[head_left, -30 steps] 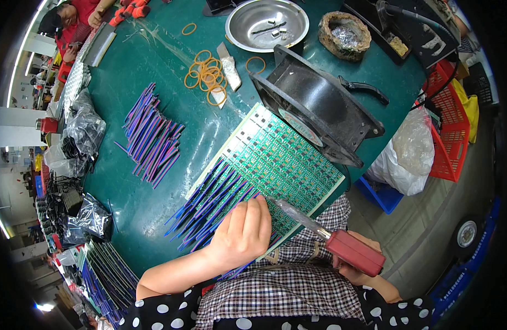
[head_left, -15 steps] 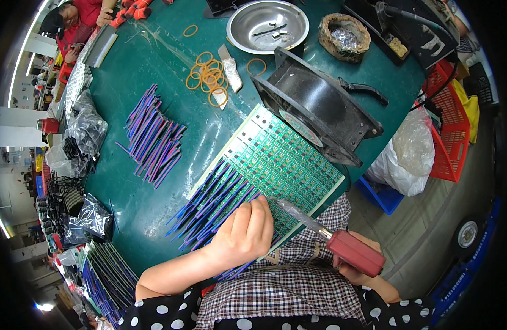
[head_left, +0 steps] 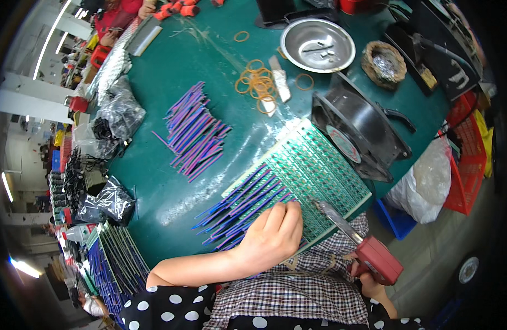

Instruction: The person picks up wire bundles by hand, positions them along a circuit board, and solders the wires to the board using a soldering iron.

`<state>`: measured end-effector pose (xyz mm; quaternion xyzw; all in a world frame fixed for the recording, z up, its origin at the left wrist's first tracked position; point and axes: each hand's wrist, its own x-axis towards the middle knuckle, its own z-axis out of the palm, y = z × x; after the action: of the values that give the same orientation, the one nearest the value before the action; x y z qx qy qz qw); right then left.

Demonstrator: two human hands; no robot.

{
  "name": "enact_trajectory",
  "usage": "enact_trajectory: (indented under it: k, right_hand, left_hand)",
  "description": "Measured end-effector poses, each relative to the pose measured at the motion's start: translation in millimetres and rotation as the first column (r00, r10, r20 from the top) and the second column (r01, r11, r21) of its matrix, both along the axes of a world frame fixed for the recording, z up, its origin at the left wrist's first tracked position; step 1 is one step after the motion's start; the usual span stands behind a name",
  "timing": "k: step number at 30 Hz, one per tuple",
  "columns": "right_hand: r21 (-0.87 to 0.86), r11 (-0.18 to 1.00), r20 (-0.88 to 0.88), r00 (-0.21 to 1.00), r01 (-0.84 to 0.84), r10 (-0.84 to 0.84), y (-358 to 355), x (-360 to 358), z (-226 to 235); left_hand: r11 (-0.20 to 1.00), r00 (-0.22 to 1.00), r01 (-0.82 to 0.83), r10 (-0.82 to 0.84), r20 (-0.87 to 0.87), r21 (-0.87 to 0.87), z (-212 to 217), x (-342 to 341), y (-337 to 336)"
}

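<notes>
A green circuit board panel point(head_left: 314, 165) lies tilted on the table in front of me. Several blue and purple wires point(head_left: 240, 204) stick out from its lower left part. My left hand point(head_left: 273, 231) rests over these, its fingertips pinched on a wire at the board; the fingers largely cover the wire. In my right hand point(head_left: 369, 283) is the red handle of a soldering gun point(head_left: 377, 258), partly hiding the fingers. Its greyish tip points to the board, just right of my left fingertips and apart from them. A loose bundle of similar wires point(head_left: 193, 132) lies farther left.
A black fan point(head_left: 361, 126) stands against the board's far right side. Behind are rubber bands point(head_left: 256, 82), a steel bowl point(head_left: 297, 47) and a rough round dish point(head_left: 369, 63). Wired boards point(head_left: 119, 264) stack at the left. Another person's hand point(head_left: 147, 9) shows at the far left.
The whole view has shifted, so table and board appear farther right. My left hand stays pinched at the board. The soldering gun's tip sits slightly farther from my left fingertips.
</notes>
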<state>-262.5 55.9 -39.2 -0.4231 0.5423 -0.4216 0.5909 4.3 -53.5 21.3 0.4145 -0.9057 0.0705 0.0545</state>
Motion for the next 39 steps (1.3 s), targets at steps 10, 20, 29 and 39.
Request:
enact_trajectory:
  k: [10, 20, 29, 39]
  right_hand:
    - [0.009, 1.0, 0.121, 0.992, 0.026, -0.027, -1.3, -0.3, -2.2]
    - [-0.135, 0.98, -0.078, 0.987, -0.147, 0.137, 3.3, -10.1, -9.0]
    - [-0.095, 0.994, -0.201, 0.979, -0.046, 0.026, 2.1, -5.4, 1.7]
    - [-0.088, 0.983, -0.157, 0.977, -0.162, 0.147, -7.1, -13.0, 5.2]
  left_hand:
    - [0.794, 0.78, -0.607, 0.605, -0.16, 0.045, -17.1, 90.8, -43.9]
    - [0.657, 0.088, -0.244, 0.748, -0.658, 0.714, -18.8, 109.7, -53.5]
    - [0.941, 0.792, -0.074, 0.257, -0.554, 0.33, 20.7, 8.6, -13.8]
    - [1.0, 0.984, -0.007, 0.006, -0.176, -0.005, -18.8, -1.3, 5.4]
